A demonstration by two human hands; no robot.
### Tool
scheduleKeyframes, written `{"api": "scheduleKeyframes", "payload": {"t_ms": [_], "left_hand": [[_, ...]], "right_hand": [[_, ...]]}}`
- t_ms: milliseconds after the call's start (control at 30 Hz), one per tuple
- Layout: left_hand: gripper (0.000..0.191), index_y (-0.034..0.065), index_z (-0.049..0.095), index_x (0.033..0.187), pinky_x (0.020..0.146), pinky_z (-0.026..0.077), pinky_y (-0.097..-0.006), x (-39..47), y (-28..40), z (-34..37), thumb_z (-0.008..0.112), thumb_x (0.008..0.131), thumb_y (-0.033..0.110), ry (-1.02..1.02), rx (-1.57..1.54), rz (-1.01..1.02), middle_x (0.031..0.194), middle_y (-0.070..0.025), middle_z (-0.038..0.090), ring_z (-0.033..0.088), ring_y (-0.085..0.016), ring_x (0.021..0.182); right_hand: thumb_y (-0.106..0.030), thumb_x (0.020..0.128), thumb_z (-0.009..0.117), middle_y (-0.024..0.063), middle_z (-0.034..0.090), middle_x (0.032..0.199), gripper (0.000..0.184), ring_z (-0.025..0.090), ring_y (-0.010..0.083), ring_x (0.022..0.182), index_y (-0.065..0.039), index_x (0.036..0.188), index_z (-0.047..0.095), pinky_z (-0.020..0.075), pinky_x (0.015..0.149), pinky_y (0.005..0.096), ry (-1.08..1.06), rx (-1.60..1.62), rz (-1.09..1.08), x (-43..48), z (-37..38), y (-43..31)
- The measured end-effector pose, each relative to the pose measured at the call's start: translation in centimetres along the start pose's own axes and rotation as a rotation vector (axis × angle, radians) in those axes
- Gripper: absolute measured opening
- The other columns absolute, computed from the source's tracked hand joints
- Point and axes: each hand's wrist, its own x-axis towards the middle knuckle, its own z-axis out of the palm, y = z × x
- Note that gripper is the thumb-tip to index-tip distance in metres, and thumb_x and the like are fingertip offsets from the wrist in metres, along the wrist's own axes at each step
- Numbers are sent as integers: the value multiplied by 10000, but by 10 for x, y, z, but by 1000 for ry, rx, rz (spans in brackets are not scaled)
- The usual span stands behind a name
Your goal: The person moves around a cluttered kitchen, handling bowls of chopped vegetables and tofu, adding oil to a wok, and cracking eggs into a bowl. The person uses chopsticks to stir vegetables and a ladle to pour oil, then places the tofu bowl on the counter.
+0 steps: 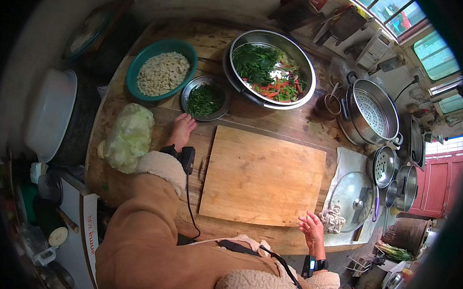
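My left hand (pixel 181 129) is stretched over the wooden table with its fingertips at the near rim of a round metal dish (pixel 214 116); whether they touch cannot be made out. Chopped greens (pixel 203 101) lie in that dish. Nothing shows in the hand. Beside my left wrist sits a pale green cabbage (pixel 131 136). In front of me lies a bare wooden cutting board (pixel 262 174). Palm up, my right hand (pixel 311 228) is at the board's near right corner, fingers slightly curled and apart, holding nothing.
A green basin (pixel 134 85) holds pale pieces. A large steel pot (pixel 312 75) contains greens, red strips and something white. To the right are a brown mug (pixel 327 107), a steamer pot (pixel 374 105), a glass lid (pixel 350 201), a crumpled rag (pixel 332 219) and a colander (pixel 385 168).
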Motion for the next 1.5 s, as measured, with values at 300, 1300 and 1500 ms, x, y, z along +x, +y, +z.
{"api": "scheduleKeyframes", "payload": {"t_ms": [300, 1300, 1500], "left_hand": [[515, -4, 342, 1178, 884, 377, -333, -3, 58, 1, 583, 792, 237, 81, 75, 104, 1195, -156, 386, 400, -259, 1092], [39, 75, 534, 842, 525, 391, -170, -111, 15, 3, 524, 811, 97, -216, 284, -125, 721, 9, 546, 499, -68, 612], [53, 75, 548, 820, 524, 390, -151, -163, -16, 34, 537, 802, 124, -464, 478, -219, 736, 20, 558, 477, -31, 605]], "right_hand": [[-96, 811, 534, 150, 594, 861, 342, 589, 172, 650, -33, 1126, 417, 485, 511, 239, -21, -9, 36, 4, 14, -5], [-146, 833, 513, 139, 576, 941, 364, 585, 158, 722, -42, 1165, 403, 478, 582, 230, -404, -169, -20, 20, 98, -57], [-177, 828, 526, 94, 554, 988, 413, 577, 136, 730, -45, 1188, 375, 482, 566, 233, -617, -123, -28, 17, 135, -60]]}}
